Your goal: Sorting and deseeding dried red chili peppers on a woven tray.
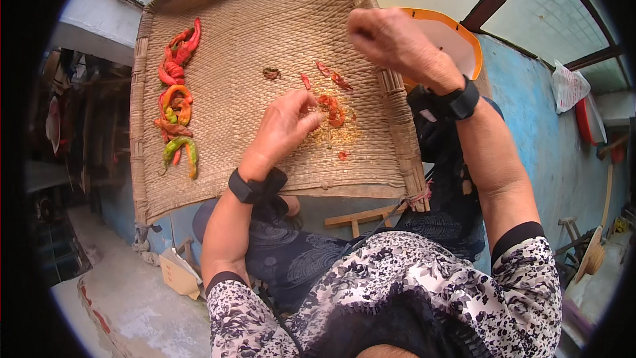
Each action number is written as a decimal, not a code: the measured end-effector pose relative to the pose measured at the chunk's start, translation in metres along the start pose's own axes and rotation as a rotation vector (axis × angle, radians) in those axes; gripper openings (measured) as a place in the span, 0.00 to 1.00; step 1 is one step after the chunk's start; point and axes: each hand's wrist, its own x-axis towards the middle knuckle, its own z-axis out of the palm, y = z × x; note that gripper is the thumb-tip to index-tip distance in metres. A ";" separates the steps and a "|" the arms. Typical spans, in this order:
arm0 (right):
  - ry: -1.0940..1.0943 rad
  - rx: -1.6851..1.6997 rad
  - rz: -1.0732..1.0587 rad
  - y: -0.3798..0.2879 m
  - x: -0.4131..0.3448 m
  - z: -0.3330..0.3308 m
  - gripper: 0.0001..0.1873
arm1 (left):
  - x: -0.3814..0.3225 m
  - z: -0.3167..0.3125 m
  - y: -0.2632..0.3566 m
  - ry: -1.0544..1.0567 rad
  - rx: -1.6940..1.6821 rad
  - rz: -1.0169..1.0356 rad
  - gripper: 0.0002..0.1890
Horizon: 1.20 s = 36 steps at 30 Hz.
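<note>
A woven wicker winnowing tray (pixel 223 44) lies before me. Along its left side is a row of red chili peppers (pixel 174 67), with orange ones and a green chili pepper (pixel 171 146) nearer me. My left hand (pixel 285 127) is over the tray, thumb and fingertips close together beside torn orange-red pepper pieces (pixel 334 112); whether they pinch anything cannot be told. Pale yellow seeds (pixel 343 134) are scattered there, with small dried red pieces (pixel 340 81) and a dark shrivelled piece (pixel 271 73) around. My right hand (pixel 377 35), blurred, is curled above the tray's right rim; its fingertips are hidden.
An orange-rimmed container (pixel 474 47) stands beyond the tray's right rim, partly behind my right forearm. A wooden frame piece (pixel 365 216) shows below the tray's near edge. A cardboard box (pixel 180 273) is on the floor at lower left. A blue wall (pixel 521 109) runs along the right.
</note>
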 end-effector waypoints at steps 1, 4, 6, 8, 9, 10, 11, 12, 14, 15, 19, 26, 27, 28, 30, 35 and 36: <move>0.068 -0.025 0.014 0.007 -0.003 -0.007 0.07 | -0.004 0.001 0.002 -0.041 0.322 0.101 0.10; 0.085 -0.047 0.019 0.014 -0.007 -0.012 0.05 | -0.011 0.006 0.001 -0.021 0.269 0.123 0.10; 0.078 -0.046 -0.030 0.010 -0.007 -0.006 0.04 | -0.013 0.006 -0.005 -0.008 0.288 0.147 0.09; 0.000 -0.020 -0.052 0.000 -0.006 0.001 0.04 | -0.012 0.005 -0.010 -0.008 0.303 0.165 0.07; -0.078 0.002 -0.072 -0.006 -0.005 0.004 0.04 | -0.009 0.004 -0.009 -0.009 0.303 0.166 0.07; -0.104 0.046 -0.074 -0.007 -0.007 0.013 0.05 | -0.006 0.003 -0.008 0.017 0.241 0.133 0.07; -0.186 0.076 -0.098 -0.010 -0.006 0.018 0.07 | -0.002 0.002 -0.006 0.042 0.180 0.099 0.07; -0.212 0.188 -0.093 -0.016 -0.007 0.024 0.10 | 0.001 0.001 -0.007 0.080 0.011 0.034 0.05; -0.262 0.304 -0.088 -0.028 -0.010 0.033 0.19 | 0.008 0.002 -0.005 0.104 -0.374 -0.039 0.05; -0.303 0.321 -0.059 -0.029 -0.010 0.038 0.21 | 0.011 0.005 -0.003 0.127 -0.762 -0.109 0.05; -0.179 0.331 -0.087 -0.029 -0.006 0.042 0.14 | 0.020 0.014 0.012 0.204 -0.984 -0.105 0.06; 0.239 -0.158 -0.045 0.013 -0.002 -0.007 0.04 | 0.008 0.022 0.011 0.082 0.290 0.278 0.22; 0.217 -0.323 0.054 0.013 -0.003 -0.019 0.05 | 0.008 0.025 0.013 0.086 0.388 0.341 0.22; 0.234 -0.475 0.059 0.021 -0.006 -0.022 0.05 | 0.008 0.027 0.015 0.096 0.334 0.355 0.18; 0.252 -0.629 0.065 0.024 -0.007 -0.025 0.05 | 0.009 0.027 0.012 0.074 0.339 0.323 0.16; 0.056 -0.380 -0.005 0.008 0.001 0.010 0.05 | 0.013 0.026 0.009 0.073 0.265 0.300 0.07; -0.115 -0.402 0.004 -0.006 0.007 0.021 0.05 | 0.009 0.024 0.004 0.076 0.270 0.288 0.07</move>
